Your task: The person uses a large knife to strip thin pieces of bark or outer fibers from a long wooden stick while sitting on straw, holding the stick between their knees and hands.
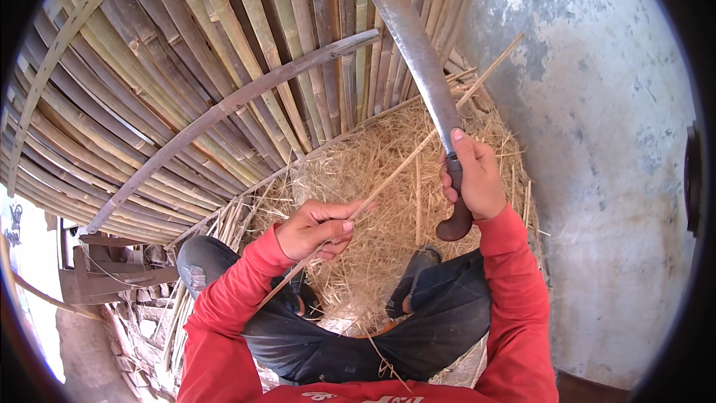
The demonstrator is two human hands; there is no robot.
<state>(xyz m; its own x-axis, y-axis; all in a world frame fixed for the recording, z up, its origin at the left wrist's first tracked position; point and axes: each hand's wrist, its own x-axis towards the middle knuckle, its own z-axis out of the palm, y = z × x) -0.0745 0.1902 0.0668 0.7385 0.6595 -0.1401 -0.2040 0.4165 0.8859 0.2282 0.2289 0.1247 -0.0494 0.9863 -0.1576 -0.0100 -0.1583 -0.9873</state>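
Note:
My right hand [477, 177] is wrapped round the dark wooden handle of a machete [421, 56], whose long, broad steel blade points up and away with a slightly curved tip. A thin, pale bamboo strip [403, 166] is pinched between the thumb and fingers of my left hand [317, 230]. The strip slants from near my left thigh up to the right and passes behind the blade just above the handle. Whether blade and strip touch, I cannot tell.
Pale shavings [358, 172] cover the ground between my feet. Ahead and left leans a bamboo slat wall [224, 67] with a curved cross strip [246, 93]. A weathered plaster wall [604, 201] stands close on the right. Thin bamboo strips [177, 328] lie by my left knee.

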